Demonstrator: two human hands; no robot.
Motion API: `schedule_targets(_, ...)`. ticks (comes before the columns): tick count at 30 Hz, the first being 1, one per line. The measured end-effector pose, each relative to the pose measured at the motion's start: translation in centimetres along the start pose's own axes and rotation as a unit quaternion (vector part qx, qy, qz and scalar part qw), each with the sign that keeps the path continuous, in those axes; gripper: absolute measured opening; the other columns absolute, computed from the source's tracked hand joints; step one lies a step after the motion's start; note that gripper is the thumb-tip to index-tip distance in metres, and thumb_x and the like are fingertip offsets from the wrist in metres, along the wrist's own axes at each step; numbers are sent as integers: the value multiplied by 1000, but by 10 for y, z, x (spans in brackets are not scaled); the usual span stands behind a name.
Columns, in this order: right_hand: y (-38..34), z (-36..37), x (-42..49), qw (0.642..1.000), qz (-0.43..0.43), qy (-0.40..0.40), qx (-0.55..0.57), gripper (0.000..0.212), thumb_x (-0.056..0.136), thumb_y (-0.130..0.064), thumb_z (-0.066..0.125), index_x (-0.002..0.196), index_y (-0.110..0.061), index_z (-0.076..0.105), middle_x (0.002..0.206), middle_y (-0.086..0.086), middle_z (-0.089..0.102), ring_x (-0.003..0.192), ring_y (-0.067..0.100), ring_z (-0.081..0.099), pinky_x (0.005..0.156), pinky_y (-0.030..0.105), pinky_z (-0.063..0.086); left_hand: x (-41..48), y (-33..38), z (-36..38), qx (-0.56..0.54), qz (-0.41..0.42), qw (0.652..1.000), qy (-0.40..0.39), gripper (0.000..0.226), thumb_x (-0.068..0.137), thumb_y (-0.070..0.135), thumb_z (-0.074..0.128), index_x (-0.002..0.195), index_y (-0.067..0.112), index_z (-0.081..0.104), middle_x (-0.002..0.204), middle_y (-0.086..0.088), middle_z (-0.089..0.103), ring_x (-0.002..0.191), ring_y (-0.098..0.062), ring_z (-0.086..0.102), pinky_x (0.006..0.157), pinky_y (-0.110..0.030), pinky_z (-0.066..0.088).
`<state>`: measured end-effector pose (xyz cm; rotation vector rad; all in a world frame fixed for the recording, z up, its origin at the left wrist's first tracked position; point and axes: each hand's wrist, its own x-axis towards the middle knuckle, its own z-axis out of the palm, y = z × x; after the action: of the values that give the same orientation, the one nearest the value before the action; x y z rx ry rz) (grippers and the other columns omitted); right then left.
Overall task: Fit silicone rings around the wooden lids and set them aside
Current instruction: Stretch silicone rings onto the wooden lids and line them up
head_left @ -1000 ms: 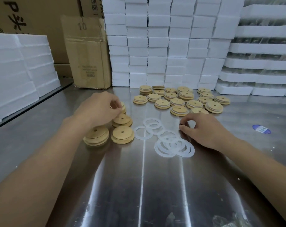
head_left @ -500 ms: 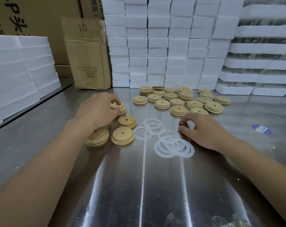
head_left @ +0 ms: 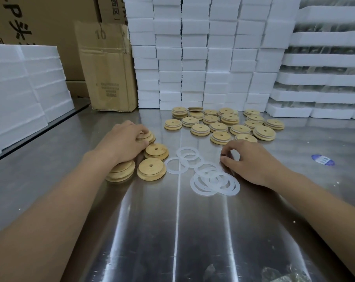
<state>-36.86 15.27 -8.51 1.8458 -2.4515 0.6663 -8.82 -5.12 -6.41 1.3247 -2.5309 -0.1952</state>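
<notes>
The left grip [head_left: 123,144] curls over the top lid [head_left: 145,136] of a short stack, thumb and forefinger pinching its rim. More bare lids [head_left: 151,166] lie just beside it, toward the near edge. The right grip [head_left: 252,159] rests on the counter [head_left: 172,231], thumb and forefinger bent close together at the right side of the loose rings [head_left: 214,181]; whether they hold one I cannot tell. Ringed lids [head_left: 219,127] lie spread near the far edge.
</notes>
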Motion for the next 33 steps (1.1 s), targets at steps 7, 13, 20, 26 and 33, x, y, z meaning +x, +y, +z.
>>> schedule_targets(7, 1, 1, 1, 1000, -6, 3, -6, 11, 97, -45, 64, 101, -35, 65, 108, -9, 66, 80, 6, 58, 83, 39, 52, -4, 5, 1, 18, -5, 997, 74, 25, 97, 48, 74, 118, 40, 63, 128, 0, 67, 117, -27, 62, 84, -40, 45)
schedule_targets(13, 1, 3, -1, 999, -34, 5, -8, 10, 99, -45, 62, 104, -39, 67, 110, -14, 66, 77, -2, 53, 77, 31, 47, -11, 28, -4, -158, 24, 976, 148, 39, 94, 33, 80, 127, 43, 62, 126, 5, 54, 105, -19, 60, 85, -34, 47)
schedule_targets(20, -15, 14, -4, 992, -104, -22, 66, 46, 108, -51, 40, 154, -46, 44, 162, -10, 39, 147, 12, 33, 123, 37, 25, -40, 92, 3, -338, 95, 931, 99, 55, 87, 11, 85, 132, 36, 68, 133, 7, 49, 115, -8, 58, 109, -30, 49)
schedule_targets(26, -23, 17, -5, 990, -110, -80, 20, 43, 102, -61, 47, 143, -48, 53, 163, -9, 36, 153, 18, 25, 123, 51, 23, -47, 110, 22, -383, 86, 915, 90, 49, 87, 7, 84, 123, 38, 71, 130, 9, 48, 115, 6, 55, 103, -7, 40)
schedule_targets(33, -24, 18, -5, 987, -150, -8, 50, 16, 99, -41, 65, 105, -26, 67, 134, -8, 56, 134, 17, 42, 110, 34, 33, -45, 109, 34, -453, 1, 882, 130, 47, 86, 8, 84, 113, 42, 70, 126, 11, 48, 116, -6, 58, 88, -6, 45)
